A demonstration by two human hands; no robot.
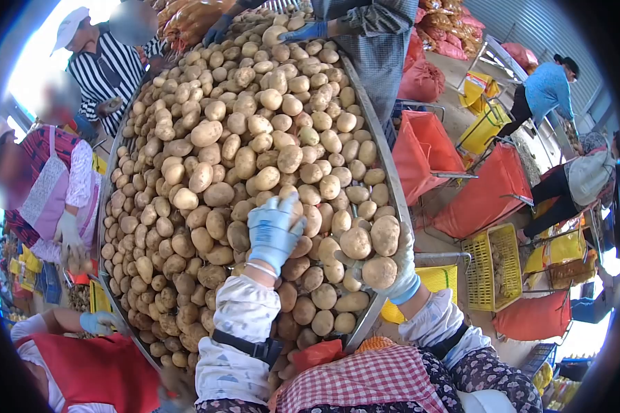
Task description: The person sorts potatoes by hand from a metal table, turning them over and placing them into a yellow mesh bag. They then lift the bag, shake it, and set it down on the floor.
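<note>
A large heap of potatoes (201, 177) fills a metal-edged table (365, 89) in front of me. My left hand (274, 233), in a light blue and white glove, lies palm down on the heap with its fingers apart, touching potatoes. What is under the palm is hidden. At the table's right edge, my right hand (401, 268), also gloved, cradles potatoes: an upper one (385, 235), a left one (355, 243) and a lower one (379, 272). Its fingers are partly covered by them.
Co-workers stand around the table; one blue-gloved hand (306, 32) touches potatoes at the far end. To the right are red sacks on frames (427, 148), a yellow crate (472, 275) and a yellow container (437, 279) near my right arm.
</note>
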